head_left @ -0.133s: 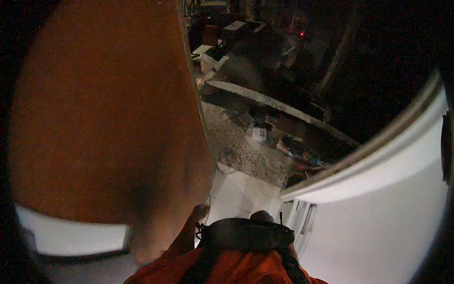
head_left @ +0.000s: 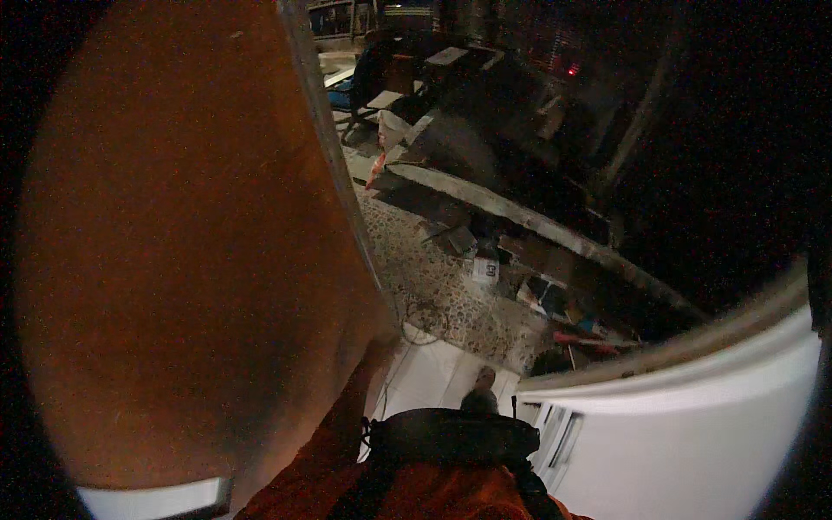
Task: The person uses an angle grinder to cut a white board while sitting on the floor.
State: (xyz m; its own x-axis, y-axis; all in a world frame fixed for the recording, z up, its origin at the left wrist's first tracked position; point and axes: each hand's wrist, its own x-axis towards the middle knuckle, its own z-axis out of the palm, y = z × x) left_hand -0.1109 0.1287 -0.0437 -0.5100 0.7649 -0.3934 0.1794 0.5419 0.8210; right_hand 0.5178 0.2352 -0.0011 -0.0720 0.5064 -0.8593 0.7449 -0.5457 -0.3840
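Note:
A large brown door fills the left side of the head view. My left arm, in an orange-red sleeve, reaches forward along it. My left hand is against the door near its edge, dim and blurred; its fingers cannot be made out. My right hand is out of view. A black pouch-like thing with straps sits across my chest.
My foot is on white floor tiles. Beyond lies a pebbled floor with boxes, a white carton and clutter along a low ledge. A white wall stands right. The far room is dark.
The door's edge has shifted left in the picture, showing more of the dark room. My foot now shows further forward on the tiles, and my left hand sits higher in view.

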